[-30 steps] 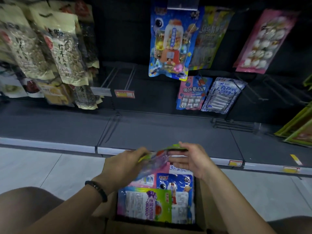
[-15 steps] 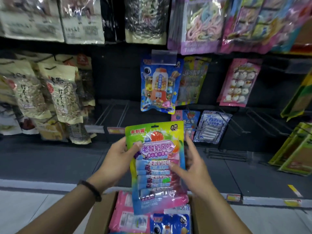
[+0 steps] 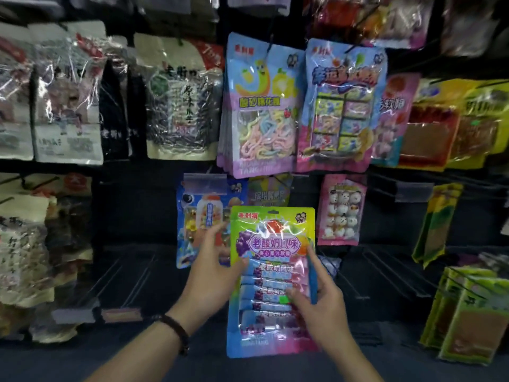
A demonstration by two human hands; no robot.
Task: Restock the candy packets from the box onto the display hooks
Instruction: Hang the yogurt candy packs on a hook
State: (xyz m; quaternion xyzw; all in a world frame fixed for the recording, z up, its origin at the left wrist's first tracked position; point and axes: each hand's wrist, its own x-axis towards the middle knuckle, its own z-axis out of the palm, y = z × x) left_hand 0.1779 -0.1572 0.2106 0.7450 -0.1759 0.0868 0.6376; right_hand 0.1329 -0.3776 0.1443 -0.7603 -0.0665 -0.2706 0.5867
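- One second ago both my hands were low over the box, taking one candy packet from the pile inside; now the box is out of the picture and I look at the display wall.
- The candy packet (image 3: 271, 282) is now lifted upright in front of me, its green top with the hang hole upward and the printed face toward me.
- My left hand (image 3: 212, 274) grasps the packet at its left edge, the thumb on the front and the fingers behind.
- My right hand (image 3: 319, 296) grasps the right edge lower down, the thumb pressing on the clear window.
- Half a second ago the packet was lower, before the floor shelf; now its top covers part of the blue packet (image 3: 203, 221) that hangs on the lower row.
- It is not on any hook yet; it is only in my hands, in the air before the wall.
- I do not see the same green packet hanging anywhere, so I think I am looking for its place. The bare hooks (image 3: 132, 271) at the lower left seem possible.
- For the task this means that the picking step is done and the hanging step begins.
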